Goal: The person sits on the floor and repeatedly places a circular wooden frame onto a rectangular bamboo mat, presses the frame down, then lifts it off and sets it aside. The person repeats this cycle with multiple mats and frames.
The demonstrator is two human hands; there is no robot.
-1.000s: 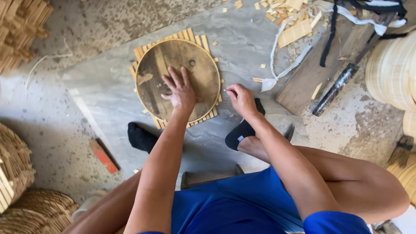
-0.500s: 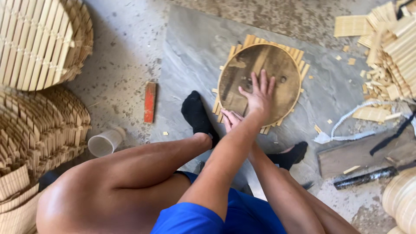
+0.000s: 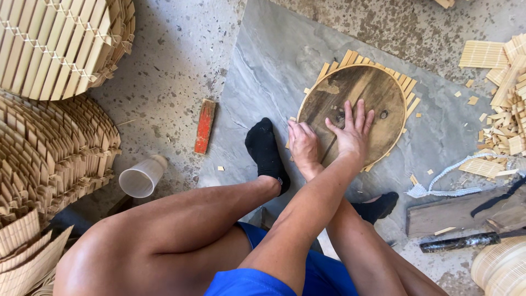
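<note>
My left hand (image 3: 350,134) lies flat on a round dark wooden board (image 3: 353,107); it looks worn, matt and a bit stained. Under the board are pale bamboo slats (image 3: 405,87), dry and smooth. My right hand (image 3: 304,147) rests at the board's edge, on a grey stone slab (image 3: 274,60) that looks smooth and dull. Near my right hand, my black cloth sock (image 3: 267,151) looks soft.

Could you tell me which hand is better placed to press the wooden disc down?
Probably the left hand: it lies flat, fingers spread, near the middle of the wooden disc. The right hand sits at the disc's near rim.
</note>
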